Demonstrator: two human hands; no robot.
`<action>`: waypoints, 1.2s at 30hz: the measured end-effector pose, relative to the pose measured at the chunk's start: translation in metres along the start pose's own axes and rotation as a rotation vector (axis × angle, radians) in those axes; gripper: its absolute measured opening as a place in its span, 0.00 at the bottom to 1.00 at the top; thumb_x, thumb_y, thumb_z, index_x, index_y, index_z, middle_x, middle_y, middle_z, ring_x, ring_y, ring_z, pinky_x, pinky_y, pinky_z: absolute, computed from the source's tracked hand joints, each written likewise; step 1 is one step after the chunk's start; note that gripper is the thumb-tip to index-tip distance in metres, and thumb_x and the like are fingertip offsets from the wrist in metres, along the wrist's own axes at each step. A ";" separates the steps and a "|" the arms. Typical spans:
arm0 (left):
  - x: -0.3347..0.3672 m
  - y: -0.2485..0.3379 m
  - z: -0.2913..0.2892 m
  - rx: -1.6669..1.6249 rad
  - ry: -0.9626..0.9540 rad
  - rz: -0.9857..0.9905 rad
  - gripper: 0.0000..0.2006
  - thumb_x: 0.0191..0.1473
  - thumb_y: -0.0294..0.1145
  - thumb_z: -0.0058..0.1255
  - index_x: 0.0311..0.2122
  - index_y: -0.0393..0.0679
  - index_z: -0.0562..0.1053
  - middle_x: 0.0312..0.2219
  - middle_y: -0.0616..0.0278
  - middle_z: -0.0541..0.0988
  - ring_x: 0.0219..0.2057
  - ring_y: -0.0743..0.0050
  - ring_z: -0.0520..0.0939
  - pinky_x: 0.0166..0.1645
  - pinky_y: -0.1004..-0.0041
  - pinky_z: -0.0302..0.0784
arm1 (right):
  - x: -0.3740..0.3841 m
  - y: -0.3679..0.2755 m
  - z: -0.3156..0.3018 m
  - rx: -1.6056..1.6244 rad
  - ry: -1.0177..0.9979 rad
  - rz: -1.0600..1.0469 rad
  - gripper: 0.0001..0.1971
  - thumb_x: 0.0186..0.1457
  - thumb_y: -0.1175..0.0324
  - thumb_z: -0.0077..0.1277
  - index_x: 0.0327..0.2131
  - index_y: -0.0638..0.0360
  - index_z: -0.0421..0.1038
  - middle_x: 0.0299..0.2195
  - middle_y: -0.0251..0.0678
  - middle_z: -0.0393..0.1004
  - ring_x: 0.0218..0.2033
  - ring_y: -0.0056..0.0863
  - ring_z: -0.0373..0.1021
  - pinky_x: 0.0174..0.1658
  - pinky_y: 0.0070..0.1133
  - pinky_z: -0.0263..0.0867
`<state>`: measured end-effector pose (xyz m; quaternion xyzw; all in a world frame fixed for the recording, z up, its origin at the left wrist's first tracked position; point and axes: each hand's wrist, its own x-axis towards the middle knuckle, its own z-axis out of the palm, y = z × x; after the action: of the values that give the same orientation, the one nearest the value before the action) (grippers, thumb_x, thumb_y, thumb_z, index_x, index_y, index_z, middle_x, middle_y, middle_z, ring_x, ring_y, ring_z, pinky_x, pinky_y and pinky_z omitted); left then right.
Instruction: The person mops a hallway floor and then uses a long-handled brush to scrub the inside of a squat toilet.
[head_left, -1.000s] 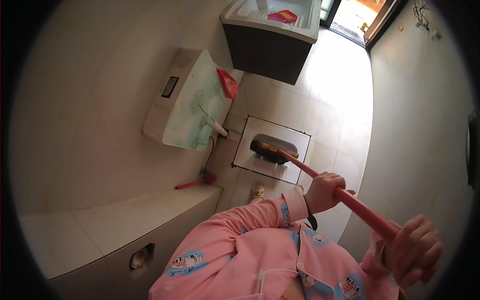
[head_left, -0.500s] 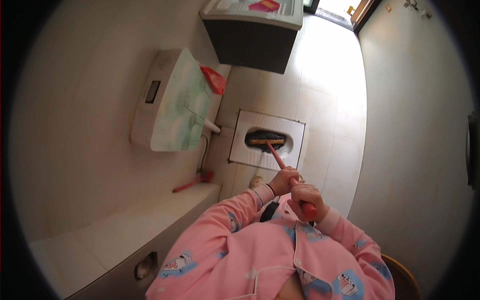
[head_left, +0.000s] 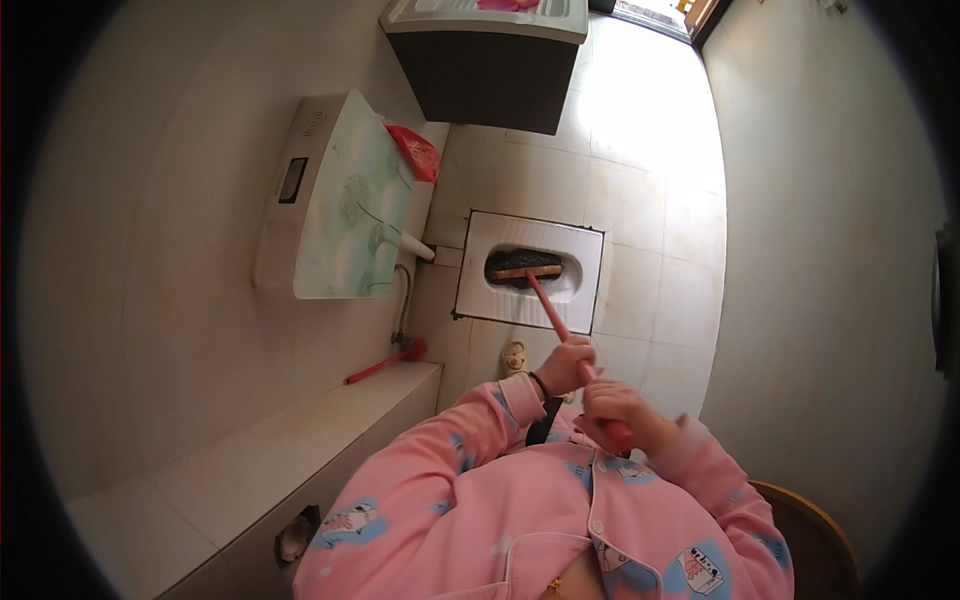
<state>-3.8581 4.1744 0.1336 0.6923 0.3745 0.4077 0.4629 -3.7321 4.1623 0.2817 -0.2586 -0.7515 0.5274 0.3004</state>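
Note:
Both my hands are closed around the red handle of a mop (head_left: 550,308), which runs from near my body down to the squat toilet (head_left: 584,245) in the floor. My left hand (head_left: 567,365) grips lower on the shaft. Nearer the handle's top end, my right hand (head_left: 617,408) is wrapped around it, slightly blurred, with the red grip end showing past it. The mop's wooden crossbar and dark head (head_left: 520,264) lie inside the toilet bowl; the underside of the head is hidden.
A cistern (head_left: 350,225) with a greenish panel hangs on the left wall, beside a red plastic bag (head_left: 415,152). A red long-handled tool (head_left: 382,368) lies on the tiled ledge (head_left: 300,430). Ahead stands a dark basin cabinet (head_left: 490,80). A brown tub (head_left: 815,535) is behind my right elbow.
The view has shifted slightly, exposing more of a light shoe near the toilet. The mop's crossbar now slants a little inside the bowl. Both hands keep their hold, the right one blurred.

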 end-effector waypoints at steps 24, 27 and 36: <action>-0.027 0.019 0.211 -1.149 0.354 -1.564 0.10 0.48 0.18 0.36 0.37 0.37 0.55 0.24 0.53 0.63 0.23 0.60 0.70 0.28 0.55 0.75 | -0.216 -0.184 -0.003 0.541 1.009 0.907 0.13 0.49 0.73 0.42 0.40 0.65 0.62 0.31 0.41 0.70 0.30 0.25 0.69 0.33 0.17 0.65; -0.044 0.030 0.207 -0.943 0.472 -1.564 0.09 0.51 0.22 0.37 0.36 0.39 0.54 0.19 0.56 0.63 0.13 0.67 0.66 0.16 0.65 0.70 | -0.194 -0.141 -0.006 0.666 0.820 1.350 0.16 0.49 0.71 0.47 0.43 0.63 0.61 0.25 0.33 0.67 0.23 0.17 0.63 0.27 0.14 0.60; -0.045 -0.045 0.162 -0.806 0.139 -1.575 0.11 0.48 0.21 0.36 0.36 0.46 0.53 0.19 0.56 0.63 0.13 0.66 0.67 0.15 0.66 0.69 | -0.156 -0.072 0.017 1.134 0.706 1.272 0.24 0.49 0.75 0.43 0.52 0.60 0.53 0.21 0.27 0.62 0.14 0.11 0.54 0.16 0.09 0.50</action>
<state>-3.7339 4.0932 0.0421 -0.0083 0.5974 0.1128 0.7939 -3.6426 4.0184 0.3178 -0.5830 0.0384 0.7729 0.2476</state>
